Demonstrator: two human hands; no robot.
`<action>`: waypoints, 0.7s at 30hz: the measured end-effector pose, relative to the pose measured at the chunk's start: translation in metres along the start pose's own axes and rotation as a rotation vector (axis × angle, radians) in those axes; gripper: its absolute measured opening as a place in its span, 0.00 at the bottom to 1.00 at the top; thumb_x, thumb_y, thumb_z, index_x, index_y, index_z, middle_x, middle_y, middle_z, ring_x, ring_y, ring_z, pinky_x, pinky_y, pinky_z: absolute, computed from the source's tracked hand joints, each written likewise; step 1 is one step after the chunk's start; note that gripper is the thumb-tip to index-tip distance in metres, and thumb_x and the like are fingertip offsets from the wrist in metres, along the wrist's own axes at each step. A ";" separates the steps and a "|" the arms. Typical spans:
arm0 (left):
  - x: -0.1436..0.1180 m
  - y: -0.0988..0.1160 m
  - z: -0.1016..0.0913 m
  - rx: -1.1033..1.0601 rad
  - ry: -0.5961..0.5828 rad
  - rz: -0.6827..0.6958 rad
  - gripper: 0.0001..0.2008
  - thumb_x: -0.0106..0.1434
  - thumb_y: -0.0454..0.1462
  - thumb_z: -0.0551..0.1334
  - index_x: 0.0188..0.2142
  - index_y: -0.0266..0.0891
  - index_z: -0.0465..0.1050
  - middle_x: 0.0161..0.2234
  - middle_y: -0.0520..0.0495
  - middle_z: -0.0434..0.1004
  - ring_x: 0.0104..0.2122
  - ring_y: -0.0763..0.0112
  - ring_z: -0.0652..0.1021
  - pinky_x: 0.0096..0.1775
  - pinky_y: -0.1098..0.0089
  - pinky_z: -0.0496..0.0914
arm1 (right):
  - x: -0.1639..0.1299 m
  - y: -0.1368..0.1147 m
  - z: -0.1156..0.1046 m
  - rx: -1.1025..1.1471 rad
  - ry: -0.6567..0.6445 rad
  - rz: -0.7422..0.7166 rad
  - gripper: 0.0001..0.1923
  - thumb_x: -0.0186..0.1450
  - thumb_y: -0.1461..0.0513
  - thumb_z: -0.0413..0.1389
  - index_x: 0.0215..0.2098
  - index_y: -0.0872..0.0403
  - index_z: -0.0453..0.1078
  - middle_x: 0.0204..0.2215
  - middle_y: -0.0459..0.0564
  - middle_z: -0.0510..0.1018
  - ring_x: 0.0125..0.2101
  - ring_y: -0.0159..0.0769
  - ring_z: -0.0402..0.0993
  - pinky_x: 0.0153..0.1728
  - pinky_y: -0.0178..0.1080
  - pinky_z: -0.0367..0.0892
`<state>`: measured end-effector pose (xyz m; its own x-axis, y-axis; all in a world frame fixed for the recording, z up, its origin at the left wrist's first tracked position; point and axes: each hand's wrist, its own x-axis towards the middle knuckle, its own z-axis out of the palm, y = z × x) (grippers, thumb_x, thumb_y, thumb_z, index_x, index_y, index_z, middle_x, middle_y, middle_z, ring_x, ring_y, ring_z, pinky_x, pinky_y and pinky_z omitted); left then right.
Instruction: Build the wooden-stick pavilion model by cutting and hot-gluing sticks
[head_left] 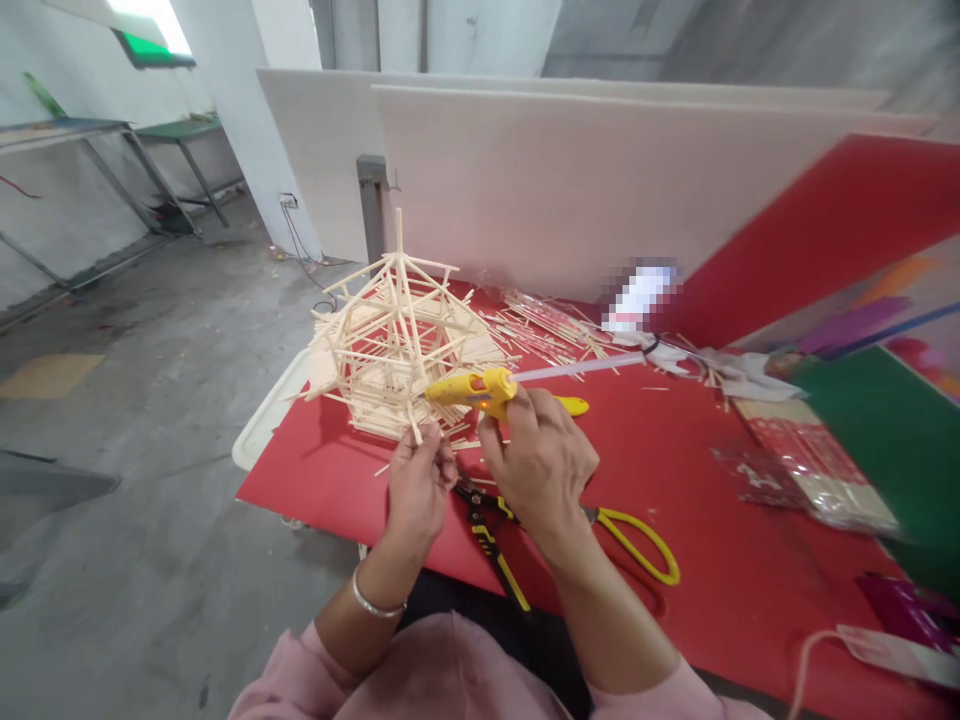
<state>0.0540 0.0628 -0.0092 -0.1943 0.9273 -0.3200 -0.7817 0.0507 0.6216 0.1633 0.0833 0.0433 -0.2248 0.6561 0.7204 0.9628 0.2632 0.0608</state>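
Note:
A pavilion-like model of thin wooden sticks point(401, 320) stands on the red table, with a single stick rising from its peaked top. My right hand point(544, 450) is wrapped round a yellow hot glue gun point(472, 388), a long clear glue stick point(585, 367) jutting from its back. The gun's nozzle points left at the front of the model. Just below the nozzle, my left hand point(421, 475) pinches a short wooden stick point(415, 425) in its fingertips; whether this stick touches the model I cannot tell. Beneath the hands lie black-and-yellow pliers point(487, 540).
Yellow-handled scissors or cutters point(645, 545) lie right of my right wrist. Loose sticks point(540, 325) are scattered behind the model. Packaged sticks point(825, 460) rest on the right by a green board point(892, 430). Pale panels point(600, 180) stand behind the red table point(705, 480).

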 end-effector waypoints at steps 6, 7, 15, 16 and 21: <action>0.001 0.001 0.004 -0.005 0.032 -0.004 0.18 0.50 0.42 0.71 0.30 0.39 0.63 0.18 0.57 0.69 0.14 0.82 0.66 0.17 0.80 0.56 | 0.000 0.001 0.001 0.021 -0.007 0.027 0.15 0.64 0.61 0.52 0.48 0.57 0.67 0.30 0.49 0.73 0.31 0.37 0.66 0.29 0.36 0.57; 0.001 0.001 0.005 -0.004 0.034 -0.007 0.18 0.50 0.42 0.71 0.30 0.39 0.63 0.18 0.58 0.68 0.14 0.82 0.66 0.17 0.80 0.56 | 0.000 0.002 0.001 0.021 0.004 0.032 0.15 0.64 0.60 0.52 0.48 0.57 0.67 0.31 0.50 0.73 0.31 0.37 0.67 0.30 0.36 0.57; 0.004 -0.001 0.008 0.042 0.049 0.030 0.18 0.49 0.43 0.71 0.30 0.38 0.64 0.17 0.57 0.68 0.14 0.81 0.67 0.17 0.78 0.56 | -0.010 0.013 0.000 0.024 0.059 0.069 0.16 0.63 0.59 0.53 0.47 0.58 0.68 0.34 0.55 0.77 0.35 0.41 0.73 0.31 0.37 0.62; 0.005 -0.001 0.008 0.051 0.051 0.039 0.17 0.49 0.43 0.71 0.29 0.38 0.65 0.17 0.57 0.68 0.14 0.81 0.67 0.16 0.78 0.56 | -0.011 0.014 -0.001 0.025 0.061 0.073 0.17 0.63 0.59 0.53 0.48 0.58 0.68 0.34 0.55 0.77 0.36 0.41 0.73 0.32 0.37 0.63; 0.008 0.000 0.007 0.078 0.042 0.047 0.17 0.50 0.43 0.70 0.29 0.38 0.65 0.17 0.57 0.68 0.13 0.81 0.66 0.16 0.78 0.55 | -0.018 0.021 -0.003 -0.014 0.066 0.083 0.16 0.63 0.58 0.54 0.46 0.59 0.68 0.33 0.56 0.77 0.35 0.42 0.73 0.30 0.37 0.63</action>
<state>0.0570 0.0728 -0.0067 -0.2555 0.9131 -0.3177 -0.7229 0.0378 0.6899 0.1876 0.0746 0.0336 -0.1346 0.6273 0.7671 0.9798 0.2000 0.0083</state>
